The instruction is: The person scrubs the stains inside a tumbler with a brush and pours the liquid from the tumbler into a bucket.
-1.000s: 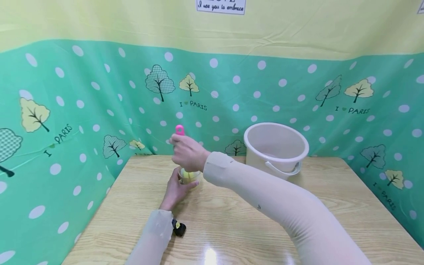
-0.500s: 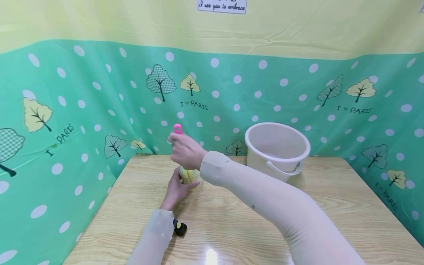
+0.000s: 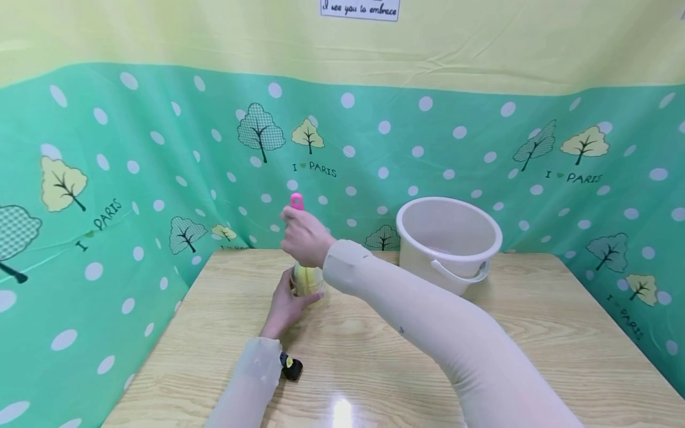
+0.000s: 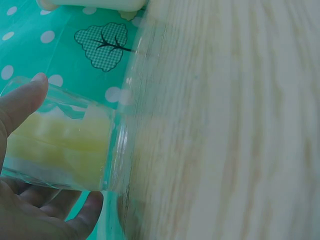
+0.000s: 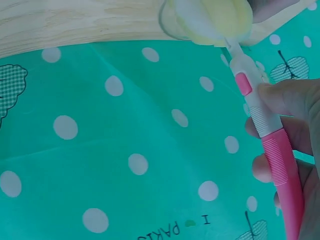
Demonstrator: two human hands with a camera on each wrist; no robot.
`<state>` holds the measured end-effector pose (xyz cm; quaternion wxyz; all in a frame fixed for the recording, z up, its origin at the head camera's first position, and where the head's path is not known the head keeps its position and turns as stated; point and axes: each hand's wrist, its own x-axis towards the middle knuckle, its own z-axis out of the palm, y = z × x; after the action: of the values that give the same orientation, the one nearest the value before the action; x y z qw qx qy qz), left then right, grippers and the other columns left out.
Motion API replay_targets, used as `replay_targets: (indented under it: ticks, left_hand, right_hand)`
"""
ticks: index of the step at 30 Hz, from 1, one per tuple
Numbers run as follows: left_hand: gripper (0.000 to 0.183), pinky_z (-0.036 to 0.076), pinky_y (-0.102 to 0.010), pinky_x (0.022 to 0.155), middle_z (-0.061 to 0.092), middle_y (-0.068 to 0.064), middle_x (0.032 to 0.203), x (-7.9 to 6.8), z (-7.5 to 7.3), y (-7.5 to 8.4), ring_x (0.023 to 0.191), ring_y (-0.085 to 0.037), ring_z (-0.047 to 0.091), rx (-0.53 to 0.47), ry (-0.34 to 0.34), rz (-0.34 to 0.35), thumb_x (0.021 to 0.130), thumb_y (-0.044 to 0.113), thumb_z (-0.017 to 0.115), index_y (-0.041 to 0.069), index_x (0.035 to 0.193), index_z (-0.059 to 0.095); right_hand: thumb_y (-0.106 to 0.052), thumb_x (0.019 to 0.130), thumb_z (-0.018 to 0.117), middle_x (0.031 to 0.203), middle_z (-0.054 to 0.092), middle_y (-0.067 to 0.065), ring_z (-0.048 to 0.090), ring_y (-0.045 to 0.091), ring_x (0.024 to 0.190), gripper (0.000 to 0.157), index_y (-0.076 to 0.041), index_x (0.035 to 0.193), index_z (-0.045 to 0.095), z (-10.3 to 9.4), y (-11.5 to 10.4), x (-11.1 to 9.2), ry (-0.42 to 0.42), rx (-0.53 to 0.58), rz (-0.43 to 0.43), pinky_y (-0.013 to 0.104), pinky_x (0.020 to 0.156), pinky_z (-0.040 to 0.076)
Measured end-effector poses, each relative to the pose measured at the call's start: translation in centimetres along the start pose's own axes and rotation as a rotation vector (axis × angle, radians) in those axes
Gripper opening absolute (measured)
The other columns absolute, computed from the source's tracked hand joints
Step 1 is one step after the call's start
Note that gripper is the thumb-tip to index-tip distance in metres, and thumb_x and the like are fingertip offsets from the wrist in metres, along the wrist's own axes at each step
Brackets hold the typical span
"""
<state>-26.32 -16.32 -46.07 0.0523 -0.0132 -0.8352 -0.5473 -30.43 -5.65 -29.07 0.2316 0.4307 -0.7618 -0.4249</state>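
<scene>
My left hand (image 3: 286, 304) holds a clear glass cup (image 4: 114, 150) low over the table, thumb on one side and fingers on the other. Inside the cup sits the yellow and white sponge head (image 4: 62, 147) of a cup brush. Directly above, my right hand (image 3: 307, 238) grips the brush's pink and white handle (image 5: 270, 130); its pink looped end (image 3: 297, 201) sticks up past the fist. From the right wrist view, the sponge (image 5: 217, 17) partly fills the cup's mouth, and its stem runs into the handle. The cup's bottom is hidden in the head view.
A white bucket (image 3: 409, 244) with a hanging handle stands at the back of the wooden table (image 3: 374, 362). A small black device (image 3: 291, 368) is by my left sleeve. Green dotted cloth (image 3: 374, 154) rises behind the table and along both sides.
My right hand has risen slightly with the brush, after a small shift left, and more of the sponge shows below it. My left hand stays at the cup.
</scene>
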Motion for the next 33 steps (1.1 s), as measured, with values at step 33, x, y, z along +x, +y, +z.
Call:
replay_targets:
  ticks: [33]
  left_hand:
    - [0.097,0.039,-0.049,0.103,0.045,-0.017,0.139,0.1,-0.1,0.0,0.124,-0.033,0.047,0.031,-0.018,-0.022,0.07,0.04,0.084,0.011,0.145,0.029]
  right_hand:
    - [-0.038,0.078,0.061,0.074,0.064,-0.006,0.043,0.019,0.089,0.014,-0.025,0.078,0.065,1.0,0.7,-1.8,-0.019,0.146,0.008,0.036,0.092,0.029]
